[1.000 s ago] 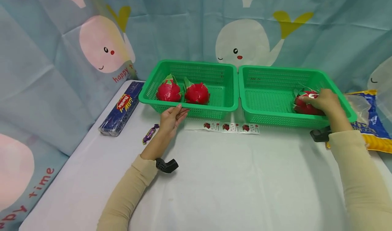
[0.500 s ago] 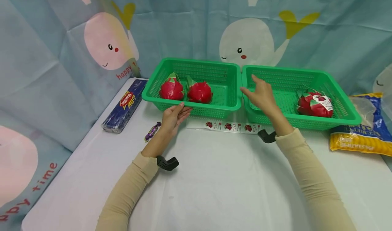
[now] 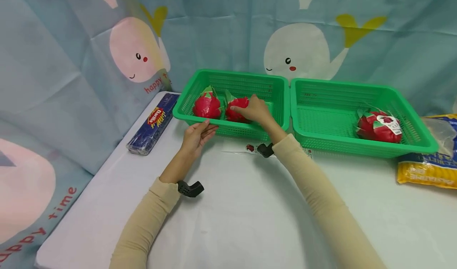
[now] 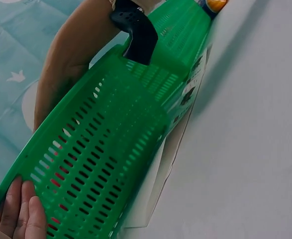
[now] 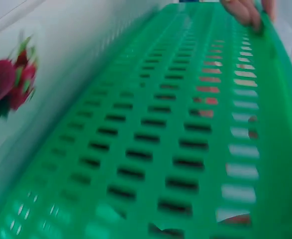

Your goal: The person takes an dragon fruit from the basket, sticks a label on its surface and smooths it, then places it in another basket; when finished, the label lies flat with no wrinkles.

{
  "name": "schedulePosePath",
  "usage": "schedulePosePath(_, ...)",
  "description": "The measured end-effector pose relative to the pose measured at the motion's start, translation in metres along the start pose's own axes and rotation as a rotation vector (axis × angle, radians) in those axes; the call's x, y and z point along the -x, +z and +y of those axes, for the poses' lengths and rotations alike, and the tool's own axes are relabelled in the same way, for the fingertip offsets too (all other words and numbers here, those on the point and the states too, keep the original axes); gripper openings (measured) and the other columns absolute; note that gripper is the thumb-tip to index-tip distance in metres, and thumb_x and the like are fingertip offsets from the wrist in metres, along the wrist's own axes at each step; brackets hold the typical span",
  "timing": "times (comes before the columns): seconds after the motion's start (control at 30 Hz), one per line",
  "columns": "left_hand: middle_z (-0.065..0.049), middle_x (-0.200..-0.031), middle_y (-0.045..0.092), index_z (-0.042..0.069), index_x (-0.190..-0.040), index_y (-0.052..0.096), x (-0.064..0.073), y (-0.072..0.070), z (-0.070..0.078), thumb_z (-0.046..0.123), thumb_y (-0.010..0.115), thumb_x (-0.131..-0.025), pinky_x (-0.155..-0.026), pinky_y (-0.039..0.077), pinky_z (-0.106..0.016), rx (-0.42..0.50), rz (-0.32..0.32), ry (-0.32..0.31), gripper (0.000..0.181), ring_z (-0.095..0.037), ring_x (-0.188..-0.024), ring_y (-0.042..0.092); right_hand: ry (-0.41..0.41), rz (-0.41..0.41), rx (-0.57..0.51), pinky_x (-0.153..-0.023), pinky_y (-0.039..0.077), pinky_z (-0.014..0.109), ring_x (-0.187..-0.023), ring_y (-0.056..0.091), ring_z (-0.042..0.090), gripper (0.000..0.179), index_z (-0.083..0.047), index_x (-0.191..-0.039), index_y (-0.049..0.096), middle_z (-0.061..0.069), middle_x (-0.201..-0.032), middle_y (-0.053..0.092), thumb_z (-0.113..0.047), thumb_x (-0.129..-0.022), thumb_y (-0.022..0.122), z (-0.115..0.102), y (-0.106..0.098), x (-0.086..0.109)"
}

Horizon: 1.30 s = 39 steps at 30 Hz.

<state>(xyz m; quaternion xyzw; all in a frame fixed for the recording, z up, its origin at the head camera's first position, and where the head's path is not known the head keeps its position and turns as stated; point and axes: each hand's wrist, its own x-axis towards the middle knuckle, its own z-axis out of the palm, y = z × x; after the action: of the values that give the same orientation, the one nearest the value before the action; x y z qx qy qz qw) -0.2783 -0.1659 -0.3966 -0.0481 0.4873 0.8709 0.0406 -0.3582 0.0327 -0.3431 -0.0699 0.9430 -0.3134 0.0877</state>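
My left hand (image 3: 192,140) pinches the front rim of the left green basket (image 3: 275,120), thumb over the rim and fingers against the outer wall, as the left wrist view also shows. Inside lie two red dragon fruits with green leaf tips. One dragon fruit (image 3: 206,105) sits at the left. Over the other dragon fruit (image 3: 240,102) my right hand (image 3: 258,111) reaches in, thumb and fingers round it, covering its right side. A third dragon fruit (image 3: 373,128), with a white label (image 3: 390,123), rests in the right green basket (image 3: 317,118). The right wrist view shows mostly basket wall.
A strip of dragon fruit stickers (image 3: 250,147) lies before the baskets, partly behind the right wrist. On the left is a blue Barilla pasta pack (image 3: 153,122); a blue and yellow pasta bag (image 3: 428,170) lies at the right. A patterned curtain (image 3: 221,35) hangs behind.
My right hand has let go of the labelled dragon fruit in the right basket and moved left onto a dragon fruit in the left basket. The left hand stays at the rim.
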Motion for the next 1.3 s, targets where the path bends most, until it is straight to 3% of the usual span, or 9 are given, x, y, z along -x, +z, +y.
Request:
schedulePosePath(0.23,-0.003,-0.078,0.072,0.005,-0.087,0.062,-0.004,0.001,-0.001,0.011,0.052,-0.093,-0.073,0.055,-0.023,-0.003,0.009,-0.009,0.013,-0.012,-0.077,0.07,0.092,-0.03,-0.002,-0.102,0.04,0.043,-0.131,0.036,0.034,0.113,0.001,-0.145,-0.006,0.022,-0.143,0.034,-0.053,-0.077,0.065,0.001,0.013,-0.013)
schedulePosePath(0.33,-0.003,-0.079,0.072,0.005,-0.088,0.061,-0.004,0.002,-0.002,0.011,0.053,-0.093,-0.072,0.055,-0.023,-0.005,0.0,-0.001,0.012,-0.012,-0.078,0.07,0.075,-0.006,-0.061,-0.103,0.039,0.043,-0.131,0.035,0.033,0.105,0.0,-0.146,0.0,0.02,-0.144,0.031,-0.043,-0.078,0.068,0.005,0.01,-0.016)
schedulePosePath(0.57,-0.003,-0.079,0.072,0.005,-0.088,0.061,-0.003,0.003,-0.001,0.011,0.053,-0.093,-0.072,0.055,-0.022,-0.004,-0.015,0.011,0.011,-0.012,-0.078,0.07,0.051,0.061,-0.145,-0.089,0.049,0.04,-0.114,0.05,0.031,0.075,0.002,-0.132,0.037,0.017,-0.127,0.049,-0.032,-0.076,0.072,0.016,-0.005,-0.013)
schedulePosePath(0.7,-0.003,-0.08,0.072,0.005,-0.088,0.062,-0.004,0.003,-0.001,0.012,0.054,-0.092,-0.073,0.055,-0.022,-0.009,-0.026,0.013,0.011,-0.012,-0.078,0.07,0.063,0.116,-0.174,-0.087,0.051,0.041,-0.115,0.049,0.031,0.073,0.001,-0.133,0.038,0.017,-0.127,0.049,-0.033,-0.078,0.071,0.017,-0.018,-0.008)
schedulePosePath(0.83,-0.004,-0.08,0.072,0.004,-0.089,0.061,-0.003,0.001,0.0,0.012,0.055,-0.092,-0.073,0.055,-0.022,-0.008,-0.025,0.018,0.011,-0.013,-0.079,0.07,-0.022,0.158,-0.184,-0.088,0.05,0.042,-0.116,0.048,0.03,0.078,-0.001,-0.14,0.033,0.016,-0.131,0.048,-0.033,-0.079,0.07,0.017,-0.039,0.004)
schedulePosePath(0.97,-0.004,-0.08,0.072,0.004,-0.091,0.061,-0.001,-0.003,0.0,0.012,0.054,-0.092,-0.073,0.054,-0.021,-0.025,-0.021,0.034,0.01,-0.012,-0.079,0.069,-0.133,0.174,-0.193,-0.088,0.051,0.042,-0.117,0.048,0.028,0.086,-0.006,-0.145,0.025,0.014,-0.134,0.046,-0.035,-0.078,0.071,0.014,-0.065,0.034)
schedulePosePath(1.1,-0.003,-0.081,0.072,0.004,-0.093,0.06,0.0,-0.005,-0.001,0.012,0.054,-0.092,-0.074,0.054,-0.021,-0.038,-0.027,0.03,0.011,-0.011,-0.081,0.069,-0.233,0.185,-0.195,-0.083,0.053,0.043,-0.109,0.053,0.028,0.088,-0.014,-0.146,0.023,0.012,-0.135,0.046,-0.035,-0.077,0.073,0.023,-0.087,0.086)
schedulePosePath(1.2,-0.003,-0.081,0.072,0.003,-0.093,0.06,0.001,-0.005,0.0,0.013,0.055,-0.092,-0.075,0.054,-0.021,-0.041,-0.015,0.018,0.011,-0.011,-0.081,0.069,-0.333,0.176,-0.204,-0.077,0.055,0.043,-0.105,0.057,0.029,0.086,-0.017,-0.145,0.027,0.013,-0.134,0.048,-0.029,-0.075,0.076,0.039,-0.089,0.133)
schedulePosePath(1.3,-0.003,-0.081,0.072,0.003,-0.093,0.061,0.0,-0.005,0.001,0.014,0.055,-0.092,-0.075,0.054,-0.021,-0.04,-0.01,0.003,0.012,-0.011,-0.08,0.069,-0.419,0.146,-0.221,-0.073,0.056,0.037,-0.108,0.055,0.029,0.087,-0.018,-0.144,0.029,0.013,-0.135,0.047,-0.023,-0.073,0.078,0.058,-0.076,0.179)
